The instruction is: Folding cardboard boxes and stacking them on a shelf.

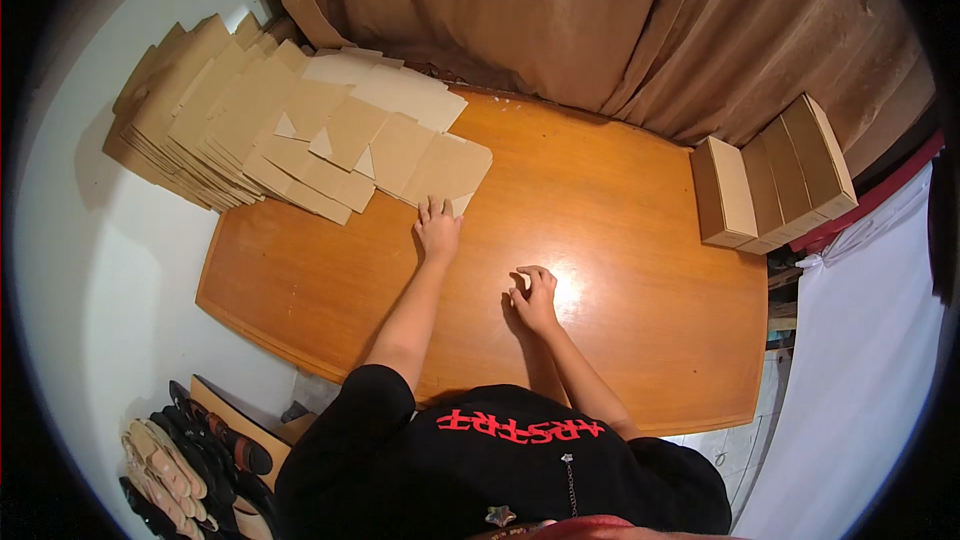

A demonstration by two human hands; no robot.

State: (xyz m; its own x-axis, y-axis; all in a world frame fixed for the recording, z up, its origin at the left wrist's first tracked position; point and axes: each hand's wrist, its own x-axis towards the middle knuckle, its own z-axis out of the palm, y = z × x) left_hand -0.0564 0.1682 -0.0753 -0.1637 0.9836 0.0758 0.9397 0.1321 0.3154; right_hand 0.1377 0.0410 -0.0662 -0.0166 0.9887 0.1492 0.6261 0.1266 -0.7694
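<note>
Flattened brown cardboard boxes lie overlapping in a fanned stack across the left and back of the wooden table. My left hand reaches to the near edge of the frontmost one, its fingertips resting on the cardboard close to a pale corner flap. Those fingers are stretched and slightly apart; whether the thumb goes under the edge is hard to see. Over the table's middle, to the right of that, my right hand hovers with curved, parted fingers and nothing in it.
Folded-up cardboard boxes stand in a row at the table's right end. Brown curtains hang behind the wooden table. White cloth drapes at the right. Several sandals sit at the lower left by the wall.
</note>
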